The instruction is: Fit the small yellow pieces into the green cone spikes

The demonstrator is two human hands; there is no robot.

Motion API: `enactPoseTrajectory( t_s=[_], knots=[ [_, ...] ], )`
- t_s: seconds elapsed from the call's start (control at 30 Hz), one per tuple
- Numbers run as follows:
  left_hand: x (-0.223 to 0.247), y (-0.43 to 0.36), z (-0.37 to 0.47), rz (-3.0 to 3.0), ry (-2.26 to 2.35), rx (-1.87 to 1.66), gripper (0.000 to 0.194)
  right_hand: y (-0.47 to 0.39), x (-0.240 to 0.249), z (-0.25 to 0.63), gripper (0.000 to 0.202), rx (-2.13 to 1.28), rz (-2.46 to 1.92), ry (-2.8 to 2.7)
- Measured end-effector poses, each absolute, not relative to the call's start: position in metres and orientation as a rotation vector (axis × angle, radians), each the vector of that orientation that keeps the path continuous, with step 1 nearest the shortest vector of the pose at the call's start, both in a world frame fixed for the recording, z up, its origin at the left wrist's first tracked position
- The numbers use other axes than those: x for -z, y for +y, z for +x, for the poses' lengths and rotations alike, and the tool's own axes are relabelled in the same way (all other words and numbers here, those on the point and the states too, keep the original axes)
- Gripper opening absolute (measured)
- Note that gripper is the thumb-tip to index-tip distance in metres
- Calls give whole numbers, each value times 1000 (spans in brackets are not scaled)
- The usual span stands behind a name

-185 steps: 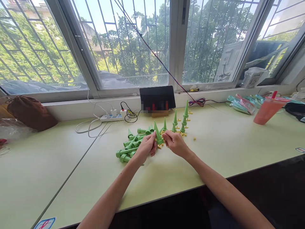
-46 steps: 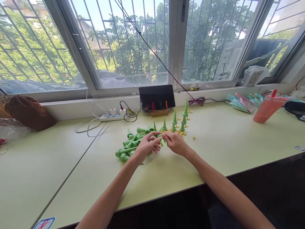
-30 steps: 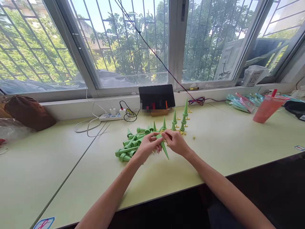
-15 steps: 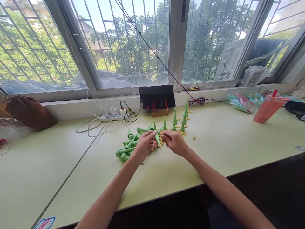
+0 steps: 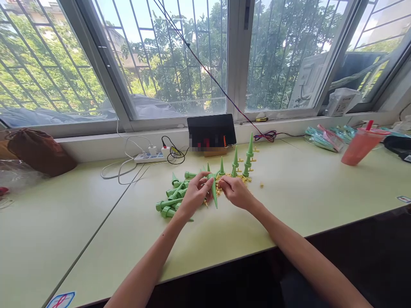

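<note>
Head view: green spike [image 5: 215, 194] is pinched by the left hand [image 5: 195, 194] over the bench [image 5: 289, 201]; right hand [image 5: 236, 189] is curled just beside it, its grip can't be told. Probably best steadied by the spike's collar [image 5: 211, 176], so nothing twists.

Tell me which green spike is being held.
The green spike in the left hand, tip pointing toward the near table edge; the standing spikes point upward.

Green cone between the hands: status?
Left hand gripping green cone. Right hand close beside, its grip unclear. Yellow pieces scattered around, cone pile at left.
</note>
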State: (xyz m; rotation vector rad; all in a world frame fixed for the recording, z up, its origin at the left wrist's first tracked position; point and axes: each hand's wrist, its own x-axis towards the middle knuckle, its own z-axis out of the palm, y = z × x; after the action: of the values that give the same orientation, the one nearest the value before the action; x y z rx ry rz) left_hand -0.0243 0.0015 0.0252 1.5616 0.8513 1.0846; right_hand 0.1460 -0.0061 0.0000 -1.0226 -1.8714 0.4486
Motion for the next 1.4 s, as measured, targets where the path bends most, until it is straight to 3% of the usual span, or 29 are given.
enactPoseTrajectory(
  t_s=[0.27,0.8,1.4],
  knots=[
    [-23,0,-20,1673,833,-1124,38,-8,-3,146,35,-545,-1061,-1840],
    [-22,5,-19,1401,970,-1209,40,-8,-4,146,36,-391,-1034,-1808],
    [-20,6,-21,1261,890,-957,48,-5,1,146,35,-379,-1019,-1859]
  ],
)
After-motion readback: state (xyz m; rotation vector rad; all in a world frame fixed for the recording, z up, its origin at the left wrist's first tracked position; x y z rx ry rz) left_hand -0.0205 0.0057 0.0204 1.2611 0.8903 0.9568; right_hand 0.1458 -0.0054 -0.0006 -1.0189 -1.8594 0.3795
